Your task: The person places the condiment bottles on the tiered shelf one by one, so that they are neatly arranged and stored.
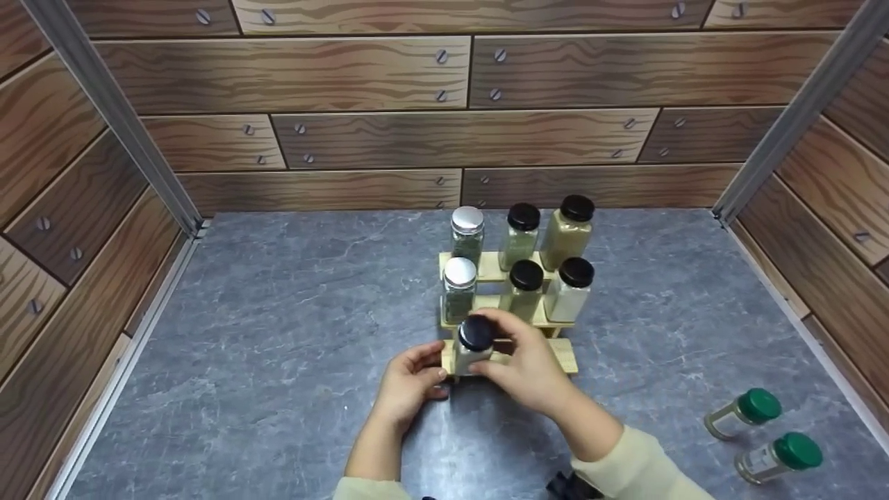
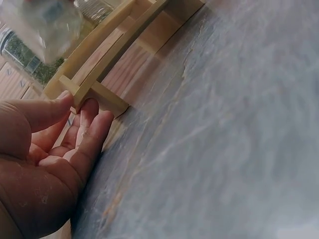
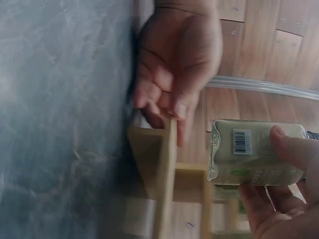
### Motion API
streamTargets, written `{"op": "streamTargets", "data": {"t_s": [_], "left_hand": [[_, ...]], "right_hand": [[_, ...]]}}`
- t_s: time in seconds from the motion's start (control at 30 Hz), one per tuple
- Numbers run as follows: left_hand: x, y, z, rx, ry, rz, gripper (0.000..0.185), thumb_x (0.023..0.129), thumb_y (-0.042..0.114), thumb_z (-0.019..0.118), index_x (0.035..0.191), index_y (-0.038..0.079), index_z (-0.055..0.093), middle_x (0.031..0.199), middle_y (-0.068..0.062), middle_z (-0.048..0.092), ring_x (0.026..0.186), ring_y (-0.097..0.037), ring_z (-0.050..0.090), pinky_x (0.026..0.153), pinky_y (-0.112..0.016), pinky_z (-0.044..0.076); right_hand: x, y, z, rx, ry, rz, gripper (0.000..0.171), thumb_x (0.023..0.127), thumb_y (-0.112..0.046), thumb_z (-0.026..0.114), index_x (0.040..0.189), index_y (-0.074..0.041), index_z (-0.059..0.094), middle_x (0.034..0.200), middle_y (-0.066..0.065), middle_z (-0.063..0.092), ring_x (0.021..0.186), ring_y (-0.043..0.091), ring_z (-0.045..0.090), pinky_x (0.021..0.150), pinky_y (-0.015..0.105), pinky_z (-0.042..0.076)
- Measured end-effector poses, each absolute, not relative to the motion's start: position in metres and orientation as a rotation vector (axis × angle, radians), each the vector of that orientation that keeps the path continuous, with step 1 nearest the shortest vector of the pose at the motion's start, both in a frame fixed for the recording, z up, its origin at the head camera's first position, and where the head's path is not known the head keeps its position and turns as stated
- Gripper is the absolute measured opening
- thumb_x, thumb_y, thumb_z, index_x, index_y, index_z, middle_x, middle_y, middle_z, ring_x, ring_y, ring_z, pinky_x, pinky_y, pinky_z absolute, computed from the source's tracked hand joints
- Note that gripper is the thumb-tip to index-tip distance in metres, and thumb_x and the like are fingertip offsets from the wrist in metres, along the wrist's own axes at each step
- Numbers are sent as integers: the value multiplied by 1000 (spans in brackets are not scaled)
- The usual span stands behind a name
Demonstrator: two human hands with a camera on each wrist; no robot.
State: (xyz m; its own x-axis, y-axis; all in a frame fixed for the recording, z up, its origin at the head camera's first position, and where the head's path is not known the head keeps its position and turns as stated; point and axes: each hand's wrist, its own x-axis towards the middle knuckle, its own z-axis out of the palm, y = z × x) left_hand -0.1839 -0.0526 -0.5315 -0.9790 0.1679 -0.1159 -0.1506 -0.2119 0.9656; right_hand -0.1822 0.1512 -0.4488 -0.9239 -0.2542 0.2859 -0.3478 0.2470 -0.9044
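Note:
A square glass spice jar with a black lid (image 1: 475, 335) is gripped by my right hand (image 1: 528, 361) over the left part of the rack's lowest step. In the right wrist view that jar (image 3: 256, 149) shows a barcode label and pale contents, its base apart from the wood. My left hand (image 1: 405, 389) pinches the left end of the three-step wooden spice rack (image 1: 566, 355). In the left wrist view its thumb lies on the corner of the rack (image 2: 107, 62), with fingers curled against the underside.
On the upper steps stand silver-lidded jars (image 1: 460, 288) on the left and several black-lidded jars (image 1: 575, 288). Two green-lidded jars (image 1: 771, 458) stand on the grey table (image 1: 278, 333) at the lower right. Wood-patterned walls (image 1: 368, 139) enclose the back and sides.

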Motion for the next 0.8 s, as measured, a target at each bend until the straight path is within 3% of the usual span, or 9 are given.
{"op": "streamTargets", "data": {"t_s": [0.27,0.8], "left_hand": [[-185,-52,-533,31,1829,2305,54,92,-11,65,143,-17,51,124,-23,69,94,-21,70,70,-35,65],[-184,-53,-532,28,1821,2311,54,92,-10,65,144,-17,51,124,-23,69,97,-23,71,73,-38,66]], "right_hand": [[-192,139,-469,514,-2488,1729,65,76,15,83,136,-4,66,134,17,62,118,34,65,97,34,60],[-192,131,-476,490,-2394,1731,73,77,17,82,144,2,61,130,19,58,120,40,67,98,30,58]]}}
